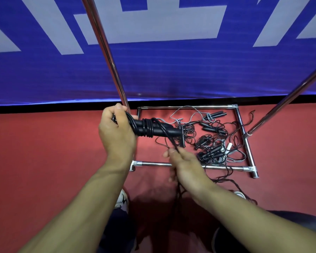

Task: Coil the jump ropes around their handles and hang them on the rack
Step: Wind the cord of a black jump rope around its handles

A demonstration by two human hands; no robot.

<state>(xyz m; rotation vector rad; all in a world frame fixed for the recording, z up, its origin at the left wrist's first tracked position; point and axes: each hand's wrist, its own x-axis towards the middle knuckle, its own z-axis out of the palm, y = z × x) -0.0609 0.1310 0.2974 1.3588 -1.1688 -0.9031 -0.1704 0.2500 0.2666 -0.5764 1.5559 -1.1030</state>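
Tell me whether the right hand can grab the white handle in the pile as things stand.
Probably not yet: the right hand is pinching the black rope being wound on the handles, and the white handle lies beyond among tangled ropes.

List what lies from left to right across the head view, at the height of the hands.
Left hand gripping the black handles → right hand pinching the rope → tangled pile of ropes on the floor → rack's right base bar.

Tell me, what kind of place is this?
Probably a gym or sports hall: a red sports floor, a big blue banner along the wall, and a pile of jump ropes inside a metal rack.
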